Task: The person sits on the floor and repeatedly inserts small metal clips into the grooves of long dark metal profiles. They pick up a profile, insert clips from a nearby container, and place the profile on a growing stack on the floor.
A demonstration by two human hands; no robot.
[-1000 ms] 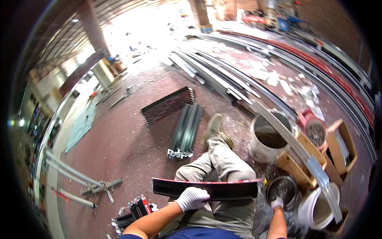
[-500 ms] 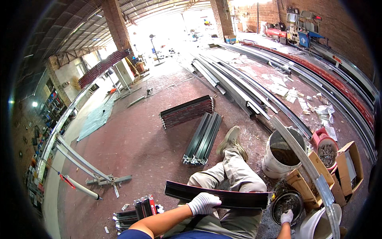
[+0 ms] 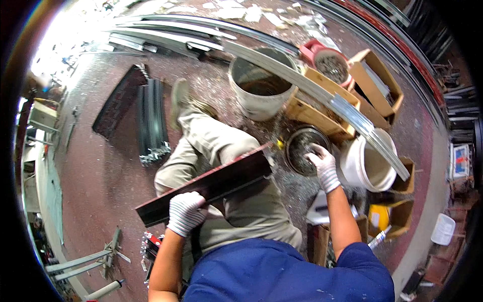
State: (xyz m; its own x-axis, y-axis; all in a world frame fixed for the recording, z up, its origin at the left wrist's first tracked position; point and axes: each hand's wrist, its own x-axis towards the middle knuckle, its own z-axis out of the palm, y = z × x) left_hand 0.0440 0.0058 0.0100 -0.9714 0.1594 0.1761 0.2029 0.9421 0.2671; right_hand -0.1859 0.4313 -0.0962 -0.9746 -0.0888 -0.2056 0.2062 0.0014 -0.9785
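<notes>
A long dark metal profile (image 3: 236, 176) with a reddish edge lies across my lap at a slant. My left hand (image 3: 186, 214), in a striped white glove, is closed around its near left part. Over on the right, my gloved right hand (image 3: 324, 167) is above the rim of a round dark pan (image 3: 292, 163) that holds small greyish pieces, too small to make out. The thumb and forefinger of that hand are apart, and I see nothing between them. A small yellow thing (image 3: 280, 144) shows beside the profile's right end.
Beyond the pan stand a large whitish bucket (image 3: 261, 108), a wooden box (image 3: 322, 121) and a red tub (image 3: 332, 68) of small pieces. A long metal bar (image 3: 347, 108) crosses above them to a white bucket (image 3: 365, 171). Bundled dark profiles (image 3: 152, 118) lie left of my foot.
The view has swung right and down. My right hand has lifted somewhat at the pan, its fingers now spread. My left hand still holds the profile, which is now tilted.
</notes>
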